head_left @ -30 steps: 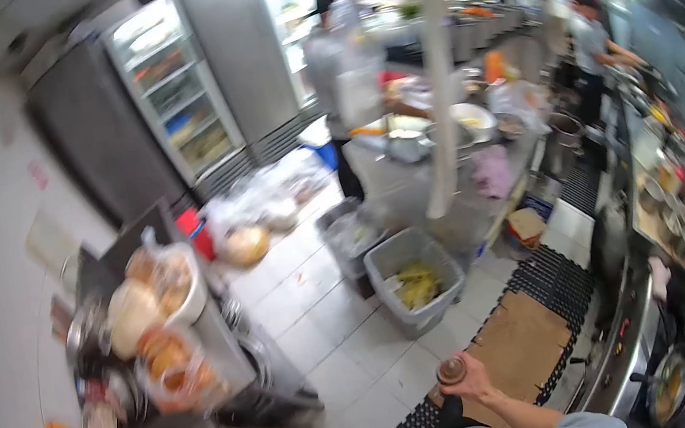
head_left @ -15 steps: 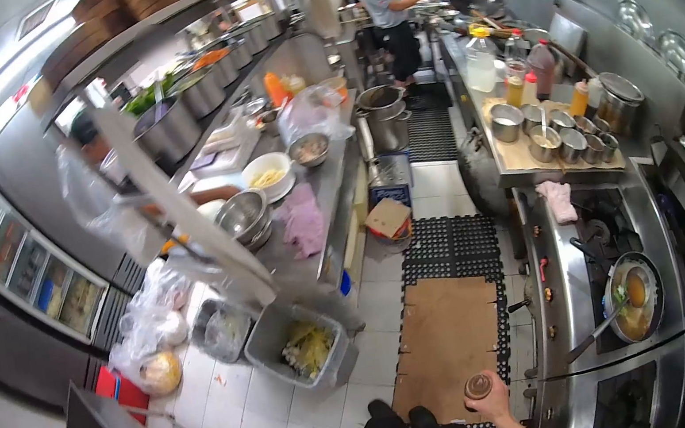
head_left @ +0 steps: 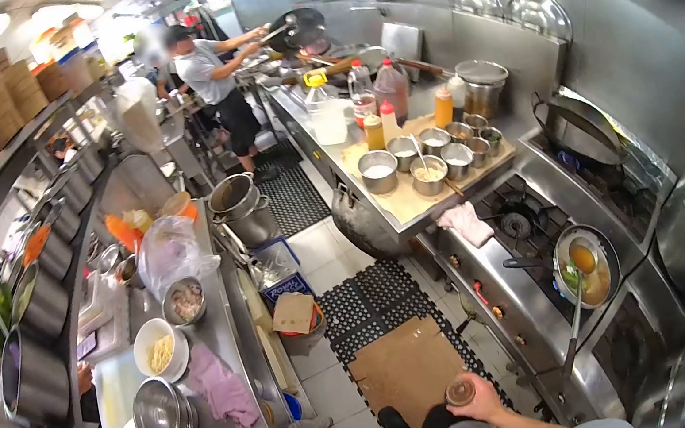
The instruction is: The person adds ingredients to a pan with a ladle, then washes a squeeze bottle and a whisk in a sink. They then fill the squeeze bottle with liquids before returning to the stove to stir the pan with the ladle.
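Note:
My right hand [head_left: 480, 400] is wrapped round a jar with a round brown top [head_left: 459, 392], held low in front of my body. Only a small red tip shows at the bottom edge where my left hand was, and that hand is out of view. To the right, a wok [head_left: 608, 261] sits on the stove [head_left: 506, 255] with food in it and a ladle [head_left: 577, 316] resting inside. Nearer the back, a counter [head_left: 402, 221] bears metal pots of ingredients, among them a pot of white contents [head_left: 378, 172], and several sauce bottles.
Another person [head_left: 213, 77] stands at the back, holding a wok [head_left: 300, 32]. On the left counter are a white bowl of noodles [head_left: 160, 351], metal bowls [head_left: 162, 413] and a pink cloth [head_left: 222, 387]. Cardboard [head_left: 407, 369] lies on the floor mat [head_left: 361, 305].
The view has turned right, towards the stove and counter. My left hand with the red-capped bottle has dropped out of view. My right hand still holds the jar.

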`<state>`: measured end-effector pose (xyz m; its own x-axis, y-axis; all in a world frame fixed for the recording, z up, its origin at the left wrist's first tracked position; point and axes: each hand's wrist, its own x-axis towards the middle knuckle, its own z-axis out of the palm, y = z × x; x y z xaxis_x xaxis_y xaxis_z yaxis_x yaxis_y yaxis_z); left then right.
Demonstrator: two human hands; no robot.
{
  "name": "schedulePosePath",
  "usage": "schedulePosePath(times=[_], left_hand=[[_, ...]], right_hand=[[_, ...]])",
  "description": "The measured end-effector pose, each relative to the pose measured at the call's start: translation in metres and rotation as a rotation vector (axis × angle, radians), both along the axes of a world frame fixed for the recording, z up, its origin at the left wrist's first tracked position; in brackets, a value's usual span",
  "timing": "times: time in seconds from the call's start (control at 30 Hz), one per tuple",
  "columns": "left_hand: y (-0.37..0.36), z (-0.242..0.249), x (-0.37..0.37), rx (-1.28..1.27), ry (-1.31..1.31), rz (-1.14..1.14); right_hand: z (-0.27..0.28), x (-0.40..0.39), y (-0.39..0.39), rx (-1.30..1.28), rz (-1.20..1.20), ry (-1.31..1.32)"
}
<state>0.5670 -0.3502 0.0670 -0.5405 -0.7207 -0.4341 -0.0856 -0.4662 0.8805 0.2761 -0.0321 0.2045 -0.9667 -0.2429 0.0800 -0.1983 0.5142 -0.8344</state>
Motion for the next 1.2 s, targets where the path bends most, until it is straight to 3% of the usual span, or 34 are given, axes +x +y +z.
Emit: schedulePosePath(times=[0.03,0.1,0.13,0.2,0.3,0.43,0.5,0.53,0.63,0.67,0.83,0.9,1.03,1.2], left_hand=[[-0.01,0.005,-0.014,0.141,0.012,0.074],[-0.06,-0.04,-0.054,0.408,0.266,0.182],[-0.072,-0.028,-0.075,0.404,0.259,0.162],[-0.069,0.054,-0.152,-0.697,-0.315,-0.361],[-0.066,0.135,-0.234,-0.553,-0.232,-0.352],[-0.087,0.12,-0.305,-0.423,-0.078,-0.268],[-0.109,0.099,-0.329,-1.08,-0.201,-0.364],[-0.118,0.088,-0.344,-1.164,-0.195,-0.366],[-0.118,0.129,-0.404,-1.008,-0.407,-0.391],[-0.114,0.146,-0.43,-0.86,-0.362,-0.263],[-0.139,0.197,-0.57,-0.937,-0.273,-0.29],[-0.153,0.205,-0.63,-0.966,-0.187,-0.374],[-0.171,0.224,-0.76,-1.008,0.018,-0.532],[-0.175,0.244,-0.914,-0.954,0.159,-0.673]], right_hand=[[0.008,-0.01,-0.012,-0.006,-0.049,0.02],[0.027,-0.036,-0.035,-0.084,-0.055,-0.023],[0.033,-0.049,-0.044,-0.075,-0.041,0.033],[0.033,-0.073,-0.06,-0.084,-0.045,0.034],[0.033,-0.119,-0.083,-0.111,-0.02,0.005],[0.032,-0.194,-0.118,-0.242,0.018,-0.028],[0.035,-0.237,-0.135,-0.274,0.109,-0.024],[0.04,-0.261,-0.145,-0.325,0.141,-0.008],[0.068,-0.338,-0.17,-0.338,0.233,-0.025],[0.079,-0.37,-0.179,-0.368,0.252,0.043],[0.148,-0.507,-0.214,-0.457,0.309,0.161],[0.16,-0.564,-0.23,-0.454,0.239,0.308],[0.194,-0.667,-0.266,-0.302,0.061,0.335],[0.177,-0.791,-0.305,-0.183,-0.102,0.393]])
